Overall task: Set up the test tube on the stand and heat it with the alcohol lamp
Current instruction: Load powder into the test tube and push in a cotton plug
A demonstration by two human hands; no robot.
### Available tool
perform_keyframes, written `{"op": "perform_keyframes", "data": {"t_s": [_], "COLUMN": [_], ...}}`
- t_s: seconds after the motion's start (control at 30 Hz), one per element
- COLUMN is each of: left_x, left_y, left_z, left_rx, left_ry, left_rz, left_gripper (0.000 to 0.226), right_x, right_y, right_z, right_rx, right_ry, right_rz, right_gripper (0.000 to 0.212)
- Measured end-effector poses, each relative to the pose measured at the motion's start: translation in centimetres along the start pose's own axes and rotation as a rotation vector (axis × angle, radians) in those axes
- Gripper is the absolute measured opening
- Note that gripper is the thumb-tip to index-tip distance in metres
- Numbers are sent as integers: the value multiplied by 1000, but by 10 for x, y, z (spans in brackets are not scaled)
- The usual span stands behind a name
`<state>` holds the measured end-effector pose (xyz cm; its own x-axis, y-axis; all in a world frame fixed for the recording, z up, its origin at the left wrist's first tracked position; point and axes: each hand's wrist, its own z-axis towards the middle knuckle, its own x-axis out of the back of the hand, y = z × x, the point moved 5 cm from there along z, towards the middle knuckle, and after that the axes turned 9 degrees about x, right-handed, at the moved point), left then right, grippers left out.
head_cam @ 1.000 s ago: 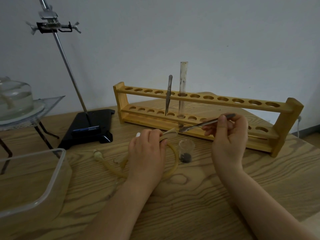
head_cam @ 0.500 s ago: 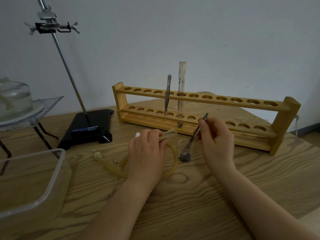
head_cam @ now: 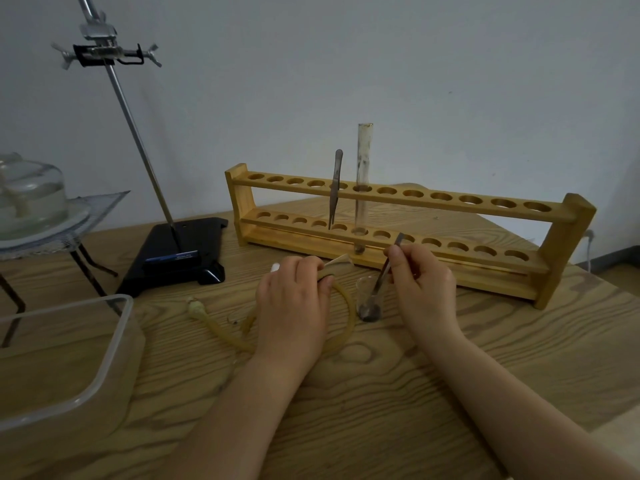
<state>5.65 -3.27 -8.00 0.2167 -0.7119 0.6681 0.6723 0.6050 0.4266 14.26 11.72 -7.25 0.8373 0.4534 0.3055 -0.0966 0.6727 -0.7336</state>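
Test tube (head_cam: 363, 174) upright in rack (head_cam: 568, 237) on wooden table (head_cam: 381, 410); left hand (head_cam: 294, 306) grips tubing (head_cam: 348, 323), right hand (head_cam: 424, 289) pinches spatula (head_cam: 382, 278).

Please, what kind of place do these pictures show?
Probably a school or home chemistry bench: a wooden test tube rack holding a test tube, a retort stand with a clamp, and a small beaker on a wooden table.

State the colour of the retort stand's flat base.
Glossy black flat base, with a small blue label; head view.

Yellow wooden rack (head_cam: 398, 199), black stand base (head_cam: 173, 258), tan rubber tube (head_cam: 221, 330), grained table (head_cam: 381, 410).
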Motion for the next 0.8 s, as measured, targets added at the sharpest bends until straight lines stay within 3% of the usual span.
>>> {"op": "perform_keyframes", "data": {"t_s": [0.23,0.47,0.8], "left_x": [1,3,14], "left_y": [0,0,4], "left_z": [-1,-2,8], "left_rx": [-5,-7,-6], "left_ry": [11,27,28], "left_rz": [-3,-16,-64], "left_gripper": [24,23,28], "right_x": [2,1,9], "right_y": [5,9,3], "right_z": [0,-1,7], "right_rx": [-30,-102,-105], "right_ry": [-2,16,51], "right_rz": [-37,-32,-76], "right_gripper": [18,45,50]}}
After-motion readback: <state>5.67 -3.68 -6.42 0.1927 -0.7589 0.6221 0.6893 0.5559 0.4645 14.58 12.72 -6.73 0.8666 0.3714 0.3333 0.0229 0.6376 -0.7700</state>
